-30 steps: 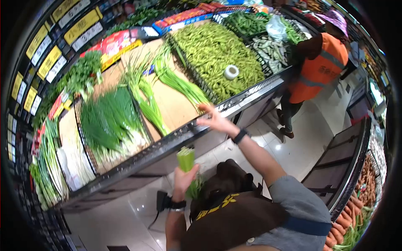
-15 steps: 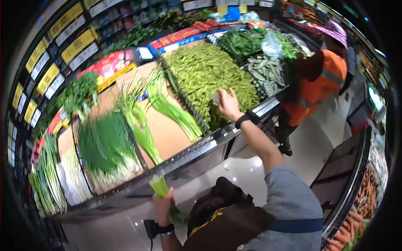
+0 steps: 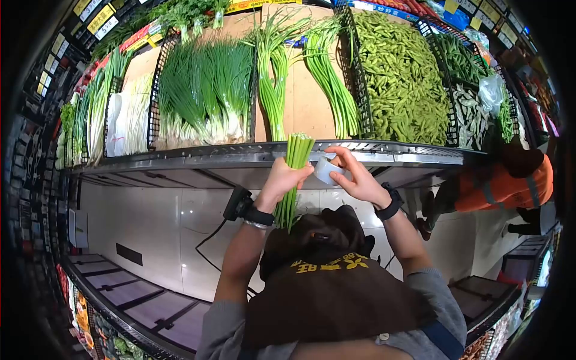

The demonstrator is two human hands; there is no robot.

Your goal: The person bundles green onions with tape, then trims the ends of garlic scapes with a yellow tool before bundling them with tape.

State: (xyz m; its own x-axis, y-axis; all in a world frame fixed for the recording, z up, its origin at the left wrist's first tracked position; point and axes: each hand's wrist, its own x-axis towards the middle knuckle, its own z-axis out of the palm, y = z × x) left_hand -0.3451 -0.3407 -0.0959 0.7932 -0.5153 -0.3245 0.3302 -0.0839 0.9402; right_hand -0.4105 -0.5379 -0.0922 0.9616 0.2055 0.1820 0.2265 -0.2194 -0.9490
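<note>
My left hand (image 3: pixel 285 178) is wrapped round a bunch of garlic scapes (image 3: pixel 299 151), pale cut ends up and green stalks hanging below the fist. Close beside it, my right hand (image 3: pixel 358 178) grips a roll of clear tape (image 3: pixel 327 171) between thumb and fingers. The roll is right at the left thumb. Both hands are in front of the metal shelf edge (image 3: pixel 240 158). Just behind them, more garlic scapes (image 3: pixel 273 90) lie on cardboard, and a bunch (image 3: pixel 330 84) with a blue band lies to their right.
Chives (image 3: pixel 207 84) fill a crate on the left, edamame pods (image 3: pixel 405 78) one on the right. A plastic bag (image 3: pixel 491 94) rests over the beans at far right. A person in an orange vest (image 3: pixel 510 183) is at the right. Another display counter (image 3: pixel 138 306) runs behind me.
My view has swung round to face the shelf squarely. My right hand has come back from over the edamame to my left hand, which has risen with the garlic scapes.
</note>
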